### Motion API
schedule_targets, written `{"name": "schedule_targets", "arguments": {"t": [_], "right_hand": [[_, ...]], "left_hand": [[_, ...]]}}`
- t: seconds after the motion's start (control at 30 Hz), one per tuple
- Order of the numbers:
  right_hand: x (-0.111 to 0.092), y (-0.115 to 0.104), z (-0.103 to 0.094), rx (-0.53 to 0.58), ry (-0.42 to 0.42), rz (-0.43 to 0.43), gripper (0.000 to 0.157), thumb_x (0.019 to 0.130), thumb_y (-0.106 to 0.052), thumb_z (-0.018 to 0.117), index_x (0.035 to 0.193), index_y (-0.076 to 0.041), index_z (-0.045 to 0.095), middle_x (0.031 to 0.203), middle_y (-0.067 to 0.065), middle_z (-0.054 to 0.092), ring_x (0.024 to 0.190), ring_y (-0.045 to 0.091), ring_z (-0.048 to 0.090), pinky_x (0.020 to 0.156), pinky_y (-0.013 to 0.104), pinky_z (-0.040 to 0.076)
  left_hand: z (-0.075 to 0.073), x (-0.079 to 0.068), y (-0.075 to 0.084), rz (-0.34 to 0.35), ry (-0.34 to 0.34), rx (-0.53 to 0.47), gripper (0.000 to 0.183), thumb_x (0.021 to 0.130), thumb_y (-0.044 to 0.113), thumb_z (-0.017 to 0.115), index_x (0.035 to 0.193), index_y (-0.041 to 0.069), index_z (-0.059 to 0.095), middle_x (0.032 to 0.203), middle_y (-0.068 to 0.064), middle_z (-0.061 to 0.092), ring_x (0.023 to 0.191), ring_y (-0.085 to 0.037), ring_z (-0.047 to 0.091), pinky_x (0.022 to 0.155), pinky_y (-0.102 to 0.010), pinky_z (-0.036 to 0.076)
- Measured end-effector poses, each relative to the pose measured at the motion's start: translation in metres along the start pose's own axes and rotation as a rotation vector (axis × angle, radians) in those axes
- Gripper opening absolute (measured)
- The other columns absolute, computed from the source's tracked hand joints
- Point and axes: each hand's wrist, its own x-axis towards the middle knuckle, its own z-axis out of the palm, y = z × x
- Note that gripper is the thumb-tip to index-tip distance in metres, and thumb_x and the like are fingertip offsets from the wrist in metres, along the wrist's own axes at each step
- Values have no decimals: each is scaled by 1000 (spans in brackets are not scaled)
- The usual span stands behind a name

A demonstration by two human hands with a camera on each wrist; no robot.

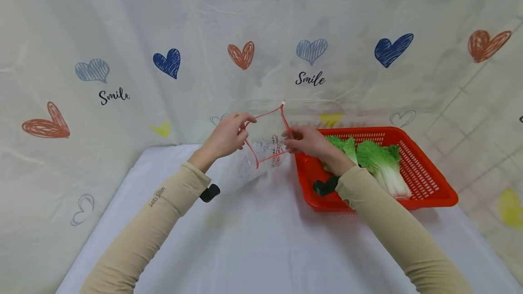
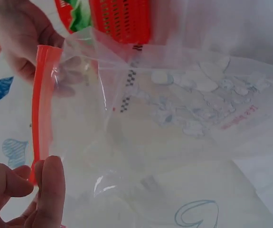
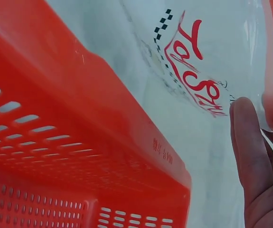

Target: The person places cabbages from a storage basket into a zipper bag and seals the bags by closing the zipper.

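Between my hands is a clear zip bag [image 1: 245, 171] with a red closure strip, its mouth spread into a wide four-sided opening. Pinched at the left side of that mouth is the strip, in my left hand [image 1: 226, 136]; fingers and thumb meet at the red edge in the left wrist view. My right hand [image 1: 312, 142] grips the opposite side, with its fingers on the clear film [image 3: 250, 47] beside the red strip. Red lettering and a black checkered print mark the bag. Its body trails down toward the table on the left.
A red plastic basket [image 1: 435, 187] stands at the right, just under my right forearm, with slotted walls. Two leafy cabbages, one in front [image 1: 382, 164] and one partly hidden [image 1: 349, 146], lie in it. White cloth [image 1: 261, 248] covers the table; a heart-printed sheet [image 1: 204, 22] hangs behind.
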Motion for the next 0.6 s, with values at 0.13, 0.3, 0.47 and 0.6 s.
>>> {"name": "schedule_targets", "arguments": {"t": [0.13,0.3,0.47,0.6], "right_hand": [[0,-2,0,-28,-16,-31,31,96,-18,64,124,-6,61,118,14,62,93,24,67,84,36,56],[1,-3,-1,-16,-19,-35,32,95,-21,65,124,-7,62,119,12,62,94,24,67,83,35,56],[-1,2,-6,-45,4,-46,38,94,-28,66,127,-12,60,118,8,62,99,24,65,88,39,55],[-4,11,-18,-24,11,-105,48,93,-34,68,134,-12,56,125,8,60,112,25,58,96,42,50]], "left_hand": [[-2,5,-1,13,-26,76,33,96,3,42,120,8,63,102,-11,58,76,-19,60,74,-34,49],[-3,7,-2,47,21,89,18,96,7,51,107,5,65,97,-9,59,84,-22,55,75,-34,48],[-2,7,-7,56,7,-26,27,91,-2,48,113,4,63,81,-8,52,61,-17,60,63,-28,52],[-1,8,-9,15,-27,-82,37,89,-4,47,123,4,62,80,-10,53,65,-21,65,61,-28,54]]}}
